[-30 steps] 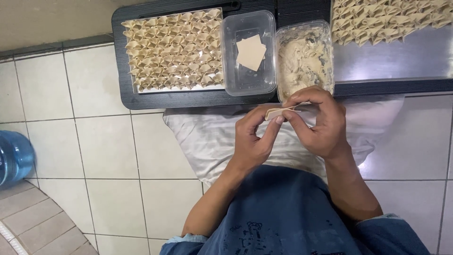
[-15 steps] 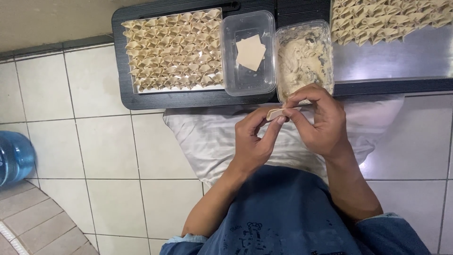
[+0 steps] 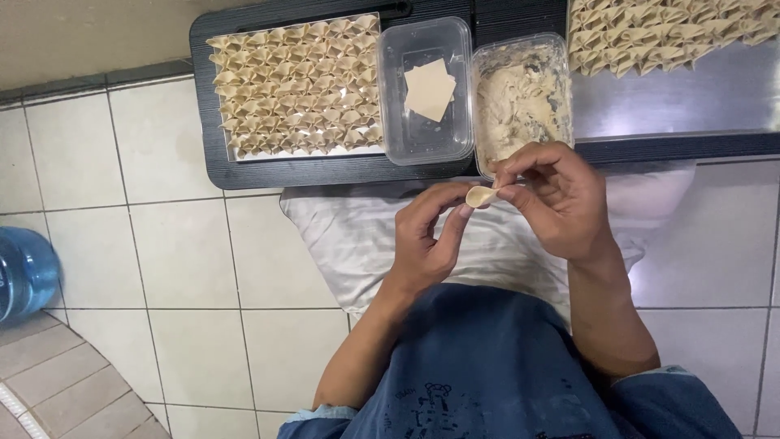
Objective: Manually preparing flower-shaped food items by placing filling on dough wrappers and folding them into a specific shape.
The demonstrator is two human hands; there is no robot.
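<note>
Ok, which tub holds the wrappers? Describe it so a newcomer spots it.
Start at the black tray of folded dumplings. Two clear tubs sit at its right end; the wrapper tub is the left one, holding flat square sheets, while the filling tub holds pale paste.

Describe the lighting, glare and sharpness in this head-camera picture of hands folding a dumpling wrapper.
Head view: soft, even indoor light with faint shadows; a dull sheen on the grey metal tray and the clear plastic box of square wrappers; both hands, left hand and right hand, and the small pale folded wrapper are fairly sharp; the blue water bottle at the edge looks softer.
</note>
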